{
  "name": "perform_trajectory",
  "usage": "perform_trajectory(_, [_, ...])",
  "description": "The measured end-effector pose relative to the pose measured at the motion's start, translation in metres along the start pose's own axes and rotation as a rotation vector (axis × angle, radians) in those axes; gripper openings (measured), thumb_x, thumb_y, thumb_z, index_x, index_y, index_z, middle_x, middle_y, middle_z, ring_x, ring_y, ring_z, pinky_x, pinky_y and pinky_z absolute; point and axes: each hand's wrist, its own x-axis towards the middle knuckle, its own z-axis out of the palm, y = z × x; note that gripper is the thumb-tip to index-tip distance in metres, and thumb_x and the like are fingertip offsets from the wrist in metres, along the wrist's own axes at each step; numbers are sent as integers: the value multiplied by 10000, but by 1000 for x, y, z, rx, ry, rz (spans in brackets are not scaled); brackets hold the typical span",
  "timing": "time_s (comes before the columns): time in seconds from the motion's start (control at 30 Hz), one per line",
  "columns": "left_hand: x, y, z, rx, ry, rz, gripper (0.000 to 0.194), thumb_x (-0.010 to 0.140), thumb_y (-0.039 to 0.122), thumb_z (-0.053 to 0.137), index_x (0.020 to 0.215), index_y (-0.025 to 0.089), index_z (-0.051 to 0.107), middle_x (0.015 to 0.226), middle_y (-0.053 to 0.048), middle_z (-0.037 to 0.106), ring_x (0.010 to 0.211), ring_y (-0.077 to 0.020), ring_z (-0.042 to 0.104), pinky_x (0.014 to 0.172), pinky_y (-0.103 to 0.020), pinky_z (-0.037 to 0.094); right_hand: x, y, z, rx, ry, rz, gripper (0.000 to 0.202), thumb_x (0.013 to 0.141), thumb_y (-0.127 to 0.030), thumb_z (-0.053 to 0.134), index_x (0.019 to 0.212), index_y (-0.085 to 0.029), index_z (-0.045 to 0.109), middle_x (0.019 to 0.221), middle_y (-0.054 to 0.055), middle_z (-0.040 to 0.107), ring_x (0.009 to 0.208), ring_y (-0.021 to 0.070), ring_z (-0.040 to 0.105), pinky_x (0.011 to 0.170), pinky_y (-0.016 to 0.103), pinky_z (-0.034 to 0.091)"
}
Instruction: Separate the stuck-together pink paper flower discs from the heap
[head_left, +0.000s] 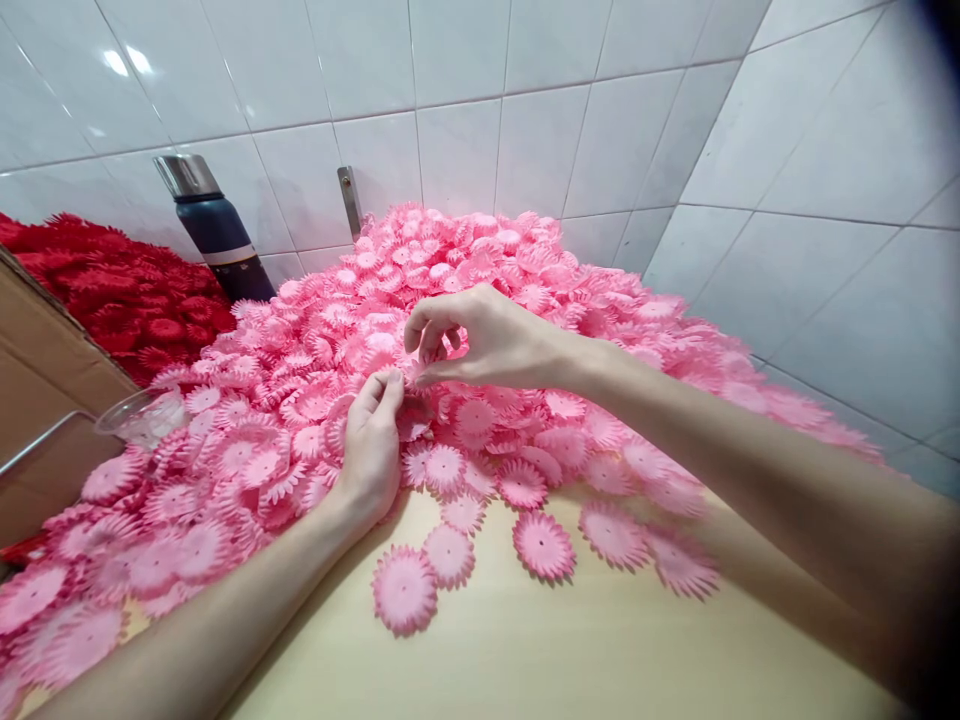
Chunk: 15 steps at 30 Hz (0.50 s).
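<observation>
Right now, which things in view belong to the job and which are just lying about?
In the job, likely: left hand, right hand, close together (what they hold is unclear); pink disc pile; loose pink discs on the table.

Just lying about, likely: dark bottle, red pile, cardboard box, clear plastic dish.

Dark-blue flask (216,228), silver cap (187,175), before white tiled wall (461,50). Metal strip (349,200) near. Clear container (144,416) beside cardboard box (52,350).
</observation>
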Motion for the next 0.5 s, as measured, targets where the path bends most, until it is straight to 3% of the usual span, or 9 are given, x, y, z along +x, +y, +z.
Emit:
perform_trajectory(0.17, [1,1,1,-19,1,-10,122,830,263,623,776,156,642,771,-7,634,659,-112,553,604,-211,447,0,-3,-1,-44,-50,23,87,779,-55,664,739,-131,658,777,35,700,718,133,620,672,291,497])
perform_trajectory(0.5, [3,3,3,-28,62,-54,120,772,246,595,727,145,642,742,-10,642,630,-129,556,580,-238,448,-2,-5,-1,-72,-109,82,89,852,-91,575,814,-164,542,831,29,649,722,130,578,593,259,441])
